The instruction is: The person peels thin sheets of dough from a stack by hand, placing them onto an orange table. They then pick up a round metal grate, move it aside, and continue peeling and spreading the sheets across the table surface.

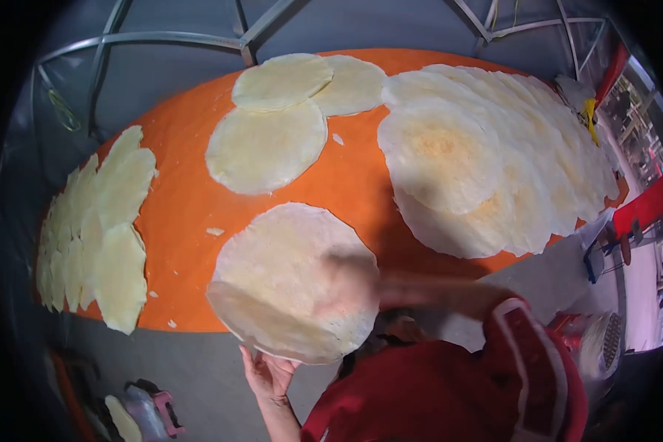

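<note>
A large round thin flatbread (280, 258) lies at the near edge of the orange table, its near part raised and tilted. My left hand (270, 374) holds this flatbread from below at its lower edge, fingers partly hidden under it. Over the right side of the same flatbread is my right hand (350, 283), smeared by motion, so its fingers cannot be made out. Three pale rounds, one of them the nearer round (267, 151), lie beyond it, partly overlapping. To the right spreads a wide pile of overlapping flatbreads (508, 147).
More overlapping pale sheets (118, 191) cover the left end of the orange table (177, 184). Metal frame bars (177, 37) run behind it. A metal and red container (600, 346) stands at the lower right; a pink-handled item (167, 412) is at the lower left.
</note>
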A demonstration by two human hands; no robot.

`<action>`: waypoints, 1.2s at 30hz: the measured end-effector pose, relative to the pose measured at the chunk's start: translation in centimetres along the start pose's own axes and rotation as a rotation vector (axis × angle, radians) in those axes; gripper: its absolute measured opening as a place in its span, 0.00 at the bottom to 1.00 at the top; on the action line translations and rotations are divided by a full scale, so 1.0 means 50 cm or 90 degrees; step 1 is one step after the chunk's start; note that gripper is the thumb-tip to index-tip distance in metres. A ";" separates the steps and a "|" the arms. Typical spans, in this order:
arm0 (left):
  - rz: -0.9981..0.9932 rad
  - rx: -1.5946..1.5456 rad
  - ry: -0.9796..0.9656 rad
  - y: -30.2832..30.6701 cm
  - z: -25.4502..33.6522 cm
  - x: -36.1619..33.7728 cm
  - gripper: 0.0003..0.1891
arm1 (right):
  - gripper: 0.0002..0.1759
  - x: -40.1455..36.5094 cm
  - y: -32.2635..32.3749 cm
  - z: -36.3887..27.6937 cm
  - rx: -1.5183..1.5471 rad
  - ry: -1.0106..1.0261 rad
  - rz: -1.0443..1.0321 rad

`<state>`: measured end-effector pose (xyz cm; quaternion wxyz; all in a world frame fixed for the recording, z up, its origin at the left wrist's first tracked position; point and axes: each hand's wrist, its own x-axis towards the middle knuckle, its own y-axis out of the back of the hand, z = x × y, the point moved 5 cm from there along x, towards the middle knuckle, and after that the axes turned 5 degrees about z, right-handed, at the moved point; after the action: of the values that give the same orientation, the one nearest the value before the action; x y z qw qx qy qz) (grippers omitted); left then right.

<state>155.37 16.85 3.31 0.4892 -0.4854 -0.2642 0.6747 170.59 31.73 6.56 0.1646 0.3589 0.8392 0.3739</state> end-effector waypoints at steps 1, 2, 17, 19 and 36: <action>-0.021 0.012 -0.009 -0.016 0.002 0.007 0.32 | 0.24 -0.009 -0.055 -0.062 0.031 0.069 -0.036; -0.041 0.025 -0.019 -0.028 0.005 0.013 0.32 | 0.21 -0.014 -0.101 -0.107 0.036 0.129 -0.047; 0.084 0.087 -0.061 -0.025 0.044 0.200 0.17 | 0.13 -0.162 0.526 0.427 0.529 -0.265 0.666; 0.078 0.091 -0.053 -0.033 0.063 0.262 0.18 | 0.20 -0.224 0.552 0.532 0.448 -0.373 0.730; 0.286 0.112 0.065 -0.090 0.120 0.699 0.21 | 0.17 0.452 0.320 0.546 -0.549 0.059 0.432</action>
<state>149.96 51.32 -4.48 0.3799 -0.5209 -0.0651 0.7616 177.59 69.43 0.11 0.1300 0.4927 0.4535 0.7312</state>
